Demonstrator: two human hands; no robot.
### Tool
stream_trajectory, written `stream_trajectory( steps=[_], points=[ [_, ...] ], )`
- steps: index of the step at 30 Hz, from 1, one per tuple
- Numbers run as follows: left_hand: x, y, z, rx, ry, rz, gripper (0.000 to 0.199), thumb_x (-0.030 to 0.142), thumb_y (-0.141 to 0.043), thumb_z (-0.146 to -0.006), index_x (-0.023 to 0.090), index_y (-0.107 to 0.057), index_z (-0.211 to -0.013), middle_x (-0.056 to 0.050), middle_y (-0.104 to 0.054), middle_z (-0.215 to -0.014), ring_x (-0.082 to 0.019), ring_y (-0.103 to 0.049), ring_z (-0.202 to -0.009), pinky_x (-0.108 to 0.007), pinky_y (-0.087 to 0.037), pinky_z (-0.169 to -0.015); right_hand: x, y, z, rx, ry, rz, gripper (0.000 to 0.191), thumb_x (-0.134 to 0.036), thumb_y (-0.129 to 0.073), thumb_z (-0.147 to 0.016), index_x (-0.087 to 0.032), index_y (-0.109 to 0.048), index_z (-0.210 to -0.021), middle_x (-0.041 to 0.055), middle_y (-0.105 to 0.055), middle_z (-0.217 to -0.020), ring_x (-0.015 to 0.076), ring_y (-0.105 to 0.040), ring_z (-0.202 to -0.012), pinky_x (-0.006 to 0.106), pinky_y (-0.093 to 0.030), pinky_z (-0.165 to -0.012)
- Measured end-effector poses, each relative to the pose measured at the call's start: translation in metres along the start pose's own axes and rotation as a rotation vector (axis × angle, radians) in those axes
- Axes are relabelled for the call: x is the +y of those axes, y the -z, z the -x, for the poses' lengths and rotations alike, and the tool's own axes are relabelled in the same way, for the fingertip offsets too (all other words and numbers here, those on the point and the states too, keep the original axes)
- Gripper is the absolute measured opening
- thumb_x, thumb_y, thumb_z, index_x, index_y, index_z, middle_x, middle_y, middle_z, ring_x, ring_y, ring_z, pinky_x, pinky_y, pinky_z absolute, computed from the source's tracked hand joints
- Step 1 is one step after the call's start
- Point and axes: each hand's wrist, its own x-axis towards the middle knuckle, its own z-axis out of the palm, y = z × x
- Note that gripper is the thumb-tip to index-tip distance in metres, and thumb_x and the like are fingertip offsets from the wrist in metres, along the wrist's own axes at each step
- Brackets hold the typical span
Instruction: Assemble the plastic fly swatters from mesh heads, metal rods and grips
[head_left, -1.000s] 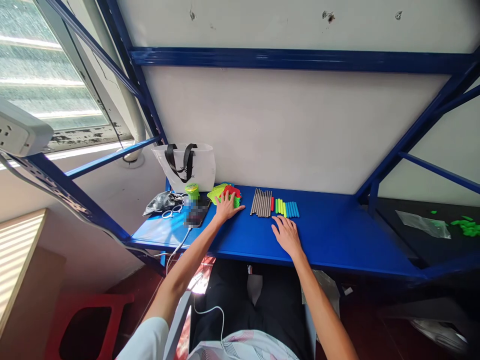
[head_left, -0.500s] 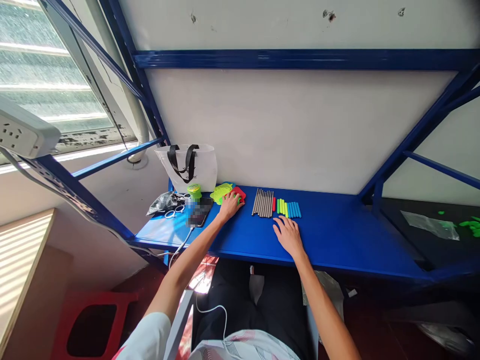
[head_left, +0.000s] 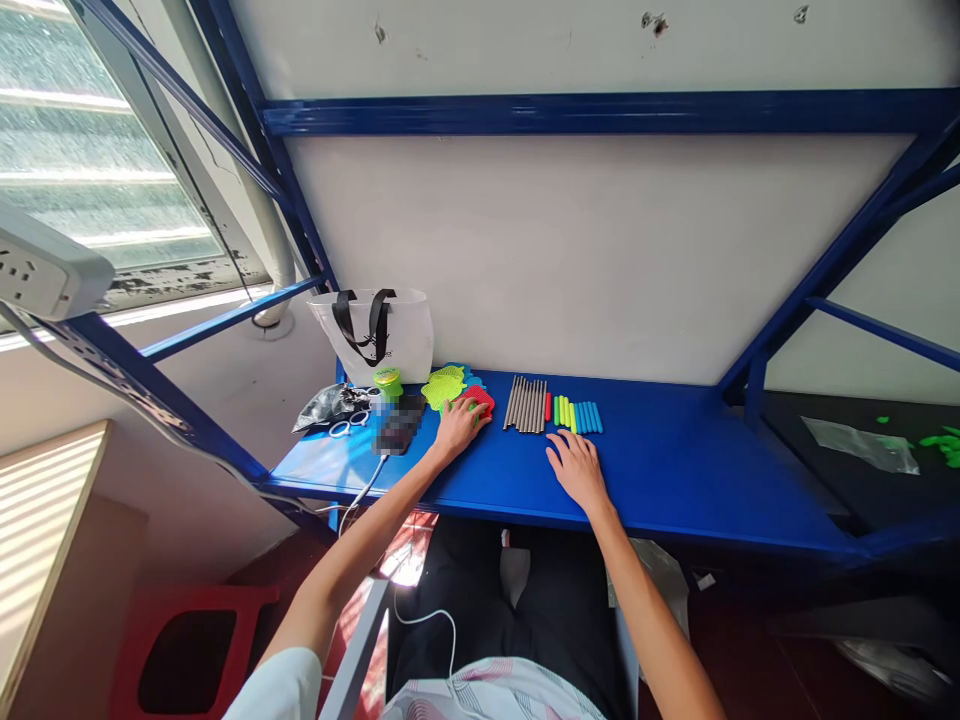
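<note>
Well left of the row of grey metal rods (head_left: 526, 404) on the blue steel worktop (head_left: 675, 480), scissors (head_left: 345, 428) lie beside a blurred phone (head_left: 397, 425). Nearer the rods, a lime mesh pad (head_left: 442, 390) sits just left of a red mesh pad (head_left: 476, 400). The left hand (head_left: 459, 430) touches the red pad, its fingers (head_left: 469, 412) curled against it; whether they grip it is unclear. Just right of the rods run short green, yellow and blue sticks (head_left: 577, 418). Below those, the right hand (head_left: 577, 470) rests on the worktop, fingers (head_left: 559, 452) spread open.
</note>
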Motion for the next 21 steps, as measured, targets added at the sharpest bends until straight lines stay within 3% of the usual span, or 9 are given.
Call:
stream_trajectory(
  steps=[5,11,17,21],
  points=[
    [0.024,0.002,0.031,0.022,0.022,-0.031,0.042,0.048,-0.047,-0.119,0.034,-0.072,-0.15,-0.015,-0.071,-0.149,-0.04,-0.06,-0.141,-0.072,-0.035,-0.126,0.001,0.002,0.0,-0.02,-0.011,-0.009,0.061,-0.053,-0.028,-0.118,-0.027,-0.073,-0.151,0.0147,-0.069,-0.158,0.0358,-0.062,-0.148,0.063,-0.046,-0.125],
    [0.045,0.008,0.068,0.019,-0.016,0.025,0.038,0.053,-0.053,-0.117,0.033,-0.074,-0.142,-0.013,-0.071,-0.144,-0.038,-0.06,-0.139,-0.062,-0.044,-0.119,0.001,0.003,0.0,-0.021,-0.007,0.004,0.059,-0.052,-0.03,-0.118,-0.029,-0.073,-0.151,0.0147,-0.07,-0.157,0.036,-0.063,-0.147,0.063,-0.047,-0.125],
    [0.039,0.012,0.082,0.019,-0.078,0.068,0.038,0.06,-0.059,-0.114,0.028,-0.071,-0.132,-0.015,-0.064,-0.156,-0.037,-0.06,-0.143,-0.058,-0.044,-0.122,0.0,0.005,-0.001,-0.023,-0.012,-0.005,0.06,-0.052,-0.029,-0.118,-0.028,-0.072,-0.153,0.0153,-0.07,-0.157,0.0362,-0.063,-0.148,0.064,-0.047,-0.125],
    [0.026,0.022,0.072,-0.035,-0.195,0.174,0.05,0.062,-0.064,-0.112,0.03,-0.065,-0.149,-0.014,-0.057,-0.168,-0.035,-0.056,-0.154,-0.055,-0.045,-0.127,-0.005,0.014,0.0,-0.062,-0.011,-0.051,0.062,-0.051,-0.025,-0.119,-0.03,-0.068,-0.158,0.0127,-0.064,-0.166,0.0347,-0.059,-0.153,0.064,-0.043,-0.128]
  ],
)
